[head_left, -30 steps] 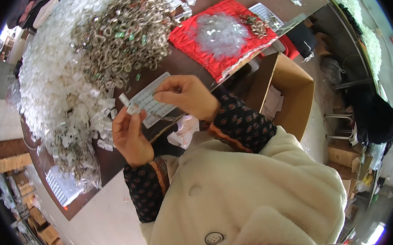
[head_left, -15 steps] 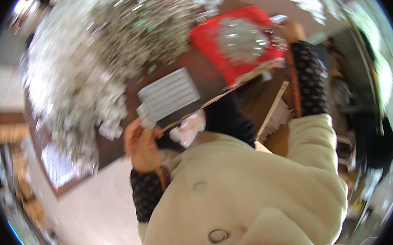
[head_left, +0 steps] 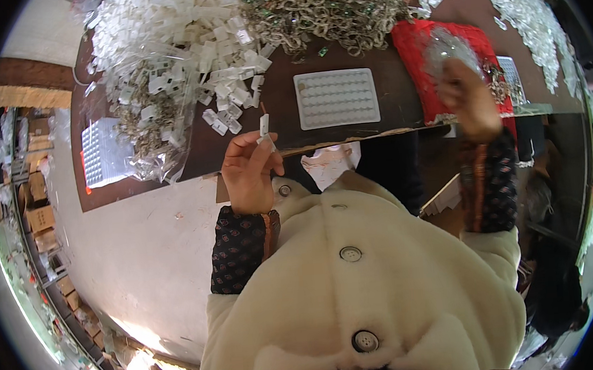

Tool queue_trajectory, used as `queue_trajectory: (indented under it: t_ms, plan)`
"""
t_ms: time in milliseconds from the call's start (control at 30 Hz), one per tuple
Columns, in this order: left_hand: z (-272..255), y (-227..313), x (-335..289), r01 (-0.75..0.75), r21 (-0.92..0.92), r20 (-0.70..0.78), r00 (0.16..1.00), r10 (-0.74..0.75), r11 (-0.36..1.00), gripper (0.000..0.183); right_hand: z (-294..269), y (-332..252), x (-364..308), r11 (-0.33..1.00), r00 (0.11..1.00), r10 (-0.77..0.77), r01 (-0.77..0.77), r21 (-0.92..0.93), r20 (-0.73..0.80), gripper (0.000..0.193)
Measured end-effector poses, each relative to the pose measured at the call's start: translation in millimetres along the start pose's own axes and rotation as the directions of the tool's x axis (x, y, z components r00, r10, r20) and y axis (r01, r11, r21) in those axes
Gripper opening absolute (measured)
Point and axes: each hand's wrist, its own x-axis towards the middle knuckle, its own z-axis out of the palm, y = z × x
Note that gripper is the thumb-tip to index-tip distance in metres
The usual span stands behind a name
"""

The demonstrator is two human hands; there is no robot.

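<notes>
White plastic piece (head_left: 264,124), pinched in left grip (head_left: 252,177); right grip (head_left: 473,104) over red cloth (head_left: 411,67) (blurred; closure unclear)

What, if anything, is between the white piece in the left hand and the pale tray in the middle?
Nothing visible: between the white piece in the left hand and the pale tray, only dark tabletop shows. The right hand, blurred, is farther right, over the red cloth.

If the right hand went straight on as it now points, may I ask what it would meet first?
The right hand would probably meet the clear, shiny heap on the red cloth first, though depth is unclear.
</notes>
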Motion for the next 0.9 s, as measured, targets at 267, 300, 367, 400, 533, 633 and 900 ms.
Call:
queue_trajectory:
  t_ms: [267,300,367,400,533,633,900]
  plan:
    - [10,-11,-11,0.141,0.032,0.088,0.986,-0.143,0.989,0.016,120,98,32,0.157,0.792,-0.405,0.553,-0.818,0.457,0.032]
    - [10,-11,-11,0.14,0.026,0.091,0.986,-0.142,0.99,0.017,124,102,31,0.141,0.806,-0.365,0.542,-0.828,0.465,0.034]
    - [8,-10,-10,0.142,0.016,0.097,0.985,-0.143,0.99,0.018,129,106,30,0.107,0.836,-0.277,0.517,-0.85,0.474,0.038]
    - [7,-10,-9,0.144,0.013,0.096,0.985,-0.144,0.99,0.018,130,105,29,0.08,0.814,-0.313,0.535,-0.841,0.489,0.037]
    - [3,-12,-4,0.15,0.027,0.086,0.985,-0.152,0.988,0.02,130,94,31,0.06,0.754,-0.413,0.581,-0.812,0.51,0.028]
    - [1,-12,-2,0.151,0.017,0.031,0.988,-0.151,0.988,0.023,126,80,44,0.04,0.755,-0.403,0.58,-0.814,0.518,0.024]
    - [-15,-11,-13,0.146,-0.093,0.04,0.989,-0.143,0.985,0.023,127,73,103,-0.451,0.78,-0.156,0.489,-0.746,0.606,0.021]
